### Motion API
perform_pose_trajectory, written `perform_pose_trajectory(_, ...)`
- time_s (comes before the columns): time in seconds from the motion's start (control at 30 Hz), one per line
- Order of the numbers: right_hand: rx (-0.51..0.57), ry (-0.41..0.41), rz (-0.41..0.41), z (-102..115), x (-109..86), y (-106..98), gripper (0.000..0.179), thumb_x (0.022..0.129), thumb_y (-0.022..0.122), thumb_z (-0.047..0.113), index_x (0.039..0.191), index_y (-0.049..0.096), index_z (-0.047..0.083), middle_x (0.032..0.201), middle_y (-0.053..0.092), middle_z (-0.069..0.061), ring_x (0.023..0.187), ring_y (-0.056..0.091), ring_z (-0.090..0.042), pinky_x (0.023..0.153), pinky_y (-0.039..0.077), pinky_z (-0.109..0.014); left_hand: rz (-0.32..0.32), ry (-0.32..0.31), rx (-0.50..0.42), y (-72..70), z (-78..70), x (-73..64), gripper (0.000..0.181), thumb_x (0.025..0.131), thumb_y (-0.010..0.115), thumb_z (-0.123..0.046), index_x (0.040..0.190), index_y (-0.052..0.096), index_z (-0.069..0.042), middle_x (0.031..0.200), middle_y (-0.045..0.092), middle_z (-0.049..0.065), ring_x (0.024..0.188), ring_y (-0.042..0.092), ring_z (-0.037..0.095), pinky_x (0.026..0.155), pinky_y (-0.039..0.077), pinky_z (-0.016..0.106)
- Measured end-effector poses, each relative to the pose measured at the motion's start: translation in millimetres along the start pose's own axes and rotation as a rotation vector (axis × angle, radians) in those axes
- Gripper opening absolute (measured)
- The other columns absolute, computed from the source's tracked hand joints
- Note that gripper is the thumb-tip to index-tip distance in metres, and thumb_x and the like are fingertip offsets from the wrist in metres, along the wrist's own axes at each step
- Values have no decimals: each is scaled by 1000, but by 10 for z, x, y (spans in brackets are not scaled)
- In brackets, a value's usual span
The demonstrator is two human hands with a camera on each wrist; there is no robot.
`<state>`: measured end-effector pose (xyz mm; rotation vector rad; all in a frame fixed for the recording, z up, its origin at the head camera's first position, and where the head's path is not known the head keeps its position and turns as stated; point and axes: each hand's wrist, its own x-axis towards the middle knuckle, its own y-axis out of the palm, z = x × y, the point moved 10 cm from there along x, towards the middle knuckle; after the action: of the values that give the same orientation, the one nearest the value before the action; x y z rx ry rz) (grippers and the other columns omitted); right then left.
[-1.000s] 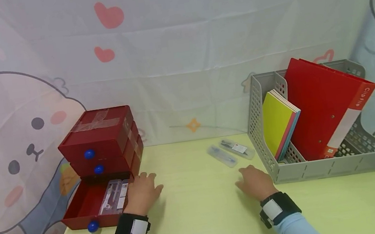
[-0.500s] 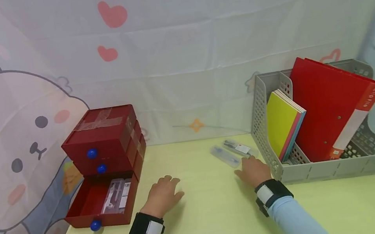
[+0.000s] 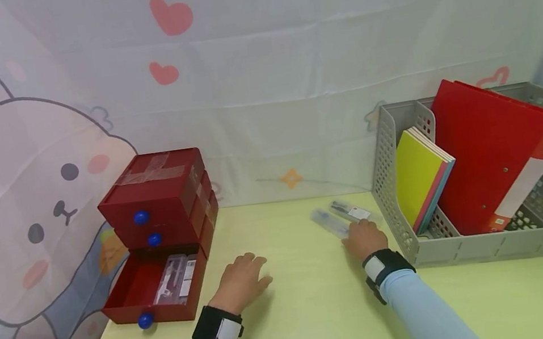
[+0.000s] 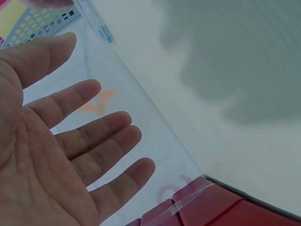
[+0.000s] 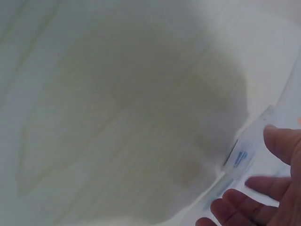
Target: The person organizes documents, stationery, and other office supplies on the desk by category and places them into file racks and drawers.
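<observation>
Two slim clear plastic cases lie on the table: one holding bluish contents [image 3: 329, 221], the other with a white label [image 3: 354, 211]. My right hand [image 3: 365, 239] reaches over their near ends, thumb and fingers spread apart. In the right wrist view its fingers overlap a clear case [image 5: 247, 153]. My left hand [image 3: 241, 282] hovers above the table to the right of the pulled-out red drawer [image 3: 167, 313], holding nothing; its palm and spread fingers show in the left wrist view. Inside that drawer, on its right side, are clear cases [image 3: 173, 280] with white labels.
Above the drawer stand further red drawers [image 3: 152, 199] with blue knobs, taped together. At the right, a grey file rack [image 3: 503, 245] holds a red clip file [image 3: 486, 158] and yellow-fronted notebooks [image 3: 417, 182]. A printed cloth [image 3: 268, 107] hangs behind the table.
My left hand has moved right, away from the open drawer's edge. My right hand has gone forward to the near ends of the cases. The head view has turned slightly left.
</observation>
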<state>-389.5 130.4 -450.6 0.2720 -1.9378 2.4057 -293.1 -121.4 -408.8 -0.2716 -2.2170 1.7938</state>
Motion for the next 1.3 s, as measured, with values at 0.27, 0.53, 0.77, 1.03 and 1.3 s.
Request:
perform_pose_trajectory(0.27,-27,-38,2,-23,12,35,36,84,77,35,94,72,1,78,65,-14,69,61,-29,55,53,-48,4,1,-14,-22,-46,-4,39,92,71,-24,124,64,-2,120,62,19,111,58,36,91,49,52)
perform_pose_trajectory(0.53,-4,16,-34,-34,-22,-15,37,82,80,39,83,71,3,64,60,-7,55,54,-22,49,47,-41,2,18,-2,-3,-88,-3,39,91,72,-24,122,65,-2,117,63,18,106,59,35,88,51,51)
perform_pose_trajectory(0.77,46,-25,-52,-20,-47,-34,21,82,78,14,90,69,-3,74,67,-13,60,60,-25,56,51,-44,-1,19,-6,41,-59,18,39,92,71,-26,123,65,-3,118,63,18,108,59,35,89,50,51)
perform_pose_trajectory(1.03,68,-71,67,56,-172,-70,20,80,76,12,86,68,-5,70,63,-11,59,55,-24,59,49,-41,-8,25,-3,33,-92,14,38,92,72,-24,122,66,-3,117,63,18,108,59,35,89,50,51)
perform_pose_trajectory(1.3,116,-105,11,109,-368,-268,21,81,79,15,84,67,-2,70,59,-9,61,52,-23,58,46,-38,-27,41,10,33,-147,13,39,90,73,-24,121,66,-2,116,63,18,106,60,35,87,51,51)
